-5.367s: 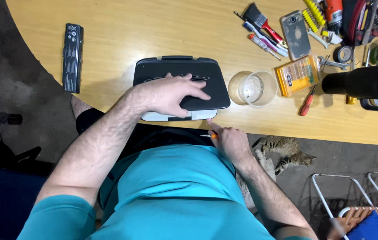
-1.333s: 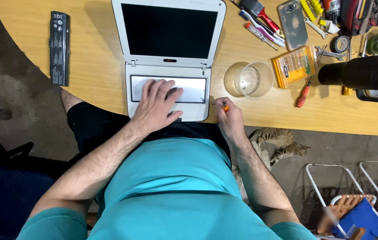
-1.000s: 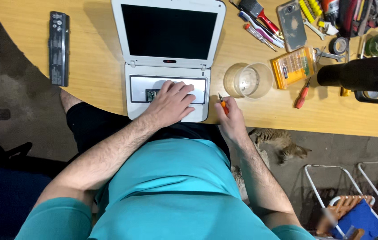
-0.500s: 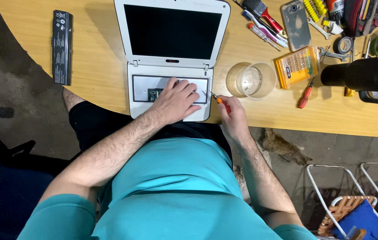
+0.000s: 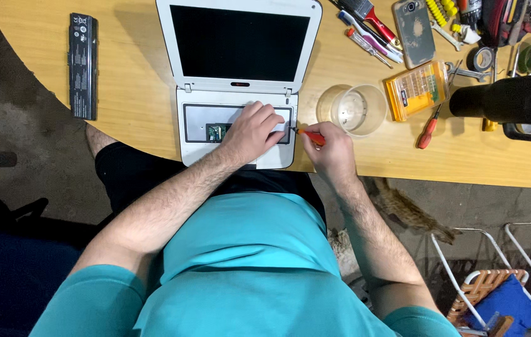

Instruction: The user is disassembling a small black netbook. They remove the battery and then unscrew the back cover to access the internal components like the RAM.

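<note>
A small white laptop (image 5: 238,59) stands open on the wooden table (image 5: 134,75), its screen dark. Its keyboard is off, so a grey metal tray with a small green circuit board (image 5: 216,131) shows. My left hand (image 5: 254,129) rests on that tray, fingers curled over its right part. My right hand (image 5: 330,150) grips a small orange-handled screwdriver (image 5: 308,135), whose tip points at the laptop's right edge next to my left fingers.
A black laptop battery (image 5: 82,65) lies at the left. Right of the laptop stand a clear plastic cup (image 5: 351,109), an orange bit case (image 5: 416,89), a red screwdriver (image 5: 428,129), a phone (image 5: 414,24), several tools and a black flask (image 5: 512,100). A cat (image 5: 406,208) sits below the table.
The laptop, shut at first, now stands open. My left hand slid right across the bare keyboard tray. My right hand brought the screwdriver tip up to the laptop's right edge.
</note>
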